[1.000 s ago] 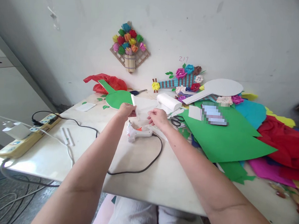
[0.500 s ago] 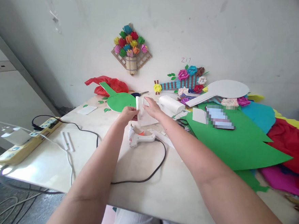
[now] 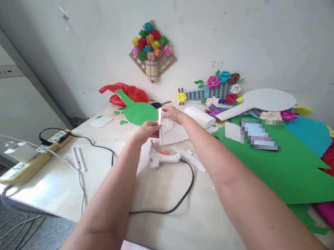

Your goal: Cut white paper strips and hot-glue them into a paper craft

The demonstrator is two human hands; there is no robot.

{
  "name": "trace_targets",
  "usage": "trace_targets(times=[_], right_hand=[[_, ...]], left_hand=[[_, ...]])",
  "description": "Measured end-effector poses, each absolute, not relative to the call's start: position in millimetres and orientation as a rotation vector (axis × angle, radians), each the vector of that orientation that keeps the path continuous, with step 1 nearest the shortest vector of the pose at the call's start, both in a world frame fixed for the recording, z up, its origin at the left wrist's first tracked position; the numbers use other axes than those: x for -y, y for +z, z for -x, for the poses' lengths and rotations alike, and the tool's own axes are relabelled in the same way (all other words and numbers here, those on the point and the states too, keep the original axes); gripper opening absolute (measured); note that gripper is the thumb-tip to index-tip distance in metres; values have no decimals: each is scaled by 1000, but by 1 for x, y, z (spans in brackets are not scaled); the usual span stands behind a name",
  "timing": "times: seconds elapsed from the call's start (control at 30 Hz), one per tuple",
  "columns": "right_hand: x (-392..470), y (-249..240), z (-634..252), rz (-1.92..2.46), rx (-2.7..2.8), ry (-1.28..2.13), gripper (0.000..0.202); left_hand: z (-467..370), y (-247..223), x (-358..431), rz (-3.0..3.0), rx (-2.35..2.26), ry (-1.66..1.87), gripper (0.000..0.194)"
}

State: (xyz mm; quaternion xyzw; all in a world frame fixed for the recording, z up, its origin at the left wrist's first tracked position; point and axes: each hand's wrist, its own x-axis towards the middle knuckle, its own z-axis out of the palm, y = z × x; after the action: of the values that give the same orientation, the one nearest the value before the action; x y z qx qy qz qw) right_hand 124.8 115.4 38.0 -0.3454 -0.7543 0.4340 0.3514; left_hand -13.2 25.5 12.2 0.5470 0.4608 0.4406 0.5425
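A thin white sheet, paper-like and slightly see-through [image 3: 172, 133], stands up from the table between my hands, its left edge folded into a narrow strip. My left hand [image 3: 149, 130] pinches that edge lower down. Higher up, at the top corner, the fingers of my right hand [image 3: 172, 114] close on the same edge. Something dark red shows under my left fingers, too hidden to name. Just below the sheet lies a white glue gun [image 3: 163, 159] with an orange trigger. Behind my left hand is a green paddle-shaped cutout [image 3: 141, 113].
A white roll [image 3: 201, 117] lies right of the sheet, near green sheets [image 3: 255, 165] and a phone [image 3: 259, 135]. Scissors [image 3: 159, 104] rest behind. At left are a power strip [image 3: 47, 151] and white sticks [image 3: 79, 159]. The glue gun's black cord [image 3: 175, 205] loops across the front.
My right fingers, spread over the sheet before, now close at its top left corner. My left hand keeps its pinch. The whole view has shifted a little.
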Motion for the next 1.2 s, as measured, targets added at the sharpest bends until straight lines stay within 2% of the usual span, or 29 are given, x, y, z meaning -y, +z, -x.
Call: trace_targets(times=[0.27,0.53,0.8,1.0,1.2], right_hand=[[-114,35,-123,912,1869,1215,8],[-118,30,-127,862,1809,1257,6],[-113,36,-131,946,1873,1236,25],[-113,34,-133,868,1811,1341,21],[-123,23,-133,842,1843,1085,27]], left_hand=[[12,7,-29,-1305,-1112,1074,21],[8,8,-29,-1352,-1231,1103,15],[6,13,-25,-1343,-1271,1098,20],[6,12,-27,-1321,-1278,1109,23],[6,12,-28,-1265,-1271,1155,26]])
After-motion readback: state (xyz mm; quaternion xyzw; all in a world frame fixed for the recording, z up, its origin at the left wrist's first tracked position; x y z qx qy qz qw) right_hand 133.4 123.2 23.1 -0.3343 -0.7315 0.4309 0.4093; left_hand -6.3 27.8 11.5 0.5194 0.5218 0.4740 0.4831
